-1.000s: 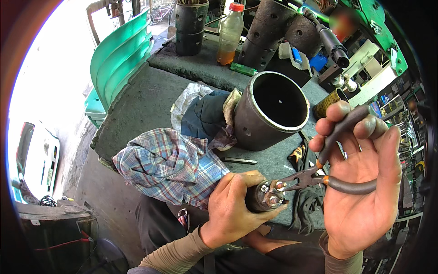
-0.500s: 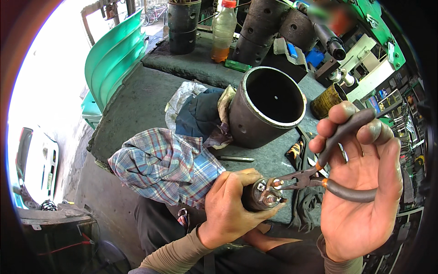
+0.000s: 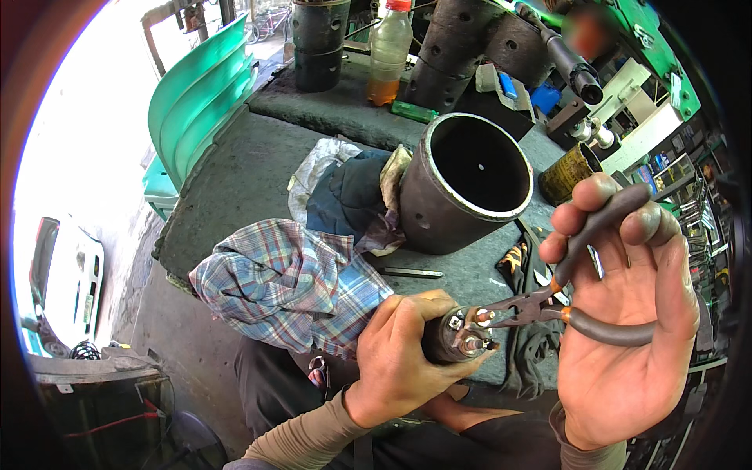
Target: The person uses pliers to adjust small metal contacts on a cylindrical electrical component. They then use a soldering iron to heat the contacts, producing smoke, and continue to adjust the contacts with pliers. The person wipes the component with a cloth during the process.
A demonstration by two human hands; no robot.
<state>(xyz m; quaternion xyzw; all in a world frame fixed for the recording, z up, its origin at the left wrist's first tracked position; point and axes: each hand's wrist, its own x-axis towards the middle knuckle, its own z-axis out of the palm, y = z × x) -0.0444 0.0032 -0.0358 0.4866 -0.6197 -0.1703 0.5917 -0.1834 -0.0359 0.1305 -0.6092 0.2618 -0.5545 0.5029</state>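
Note:
My left hand (image 3: 395,356) is wrapped round a short dark cylinder that looks like a starter solenoid (image 3: 453,338), with threaded studs and nuts on its upturned end. My right hand (image 3: 623,345) holds a pair of long-nose pliers (image 3: 609,331) with dark handles and orange collars. One handle lies under the curled fingers, the other across the palm near the thumb. The handles are spread apart. The plier tips reach one copper-coloured stud at the solenoid's end; whether they grip it I cannot tell.
A large open metal cylinder (image 3: 419,186) stands on the dark workbench (image 3: 223,176), beside bunched rags (image 3: 345,192) and a plaid cloth (image 3: 274,274). A metal bar (image 3: 411,272) lies nearby. Farther back are a bottle (image 3: 389,55), dark drums (image 3: 319,47) and a rusty can (image 3: 565,176). Green chairs (image 3: 196,102) stand left.
The whole scene has shifted slightly to the right in the picture. Both hands keep their holds, and the pliers stay at the same stud with hardly any change.

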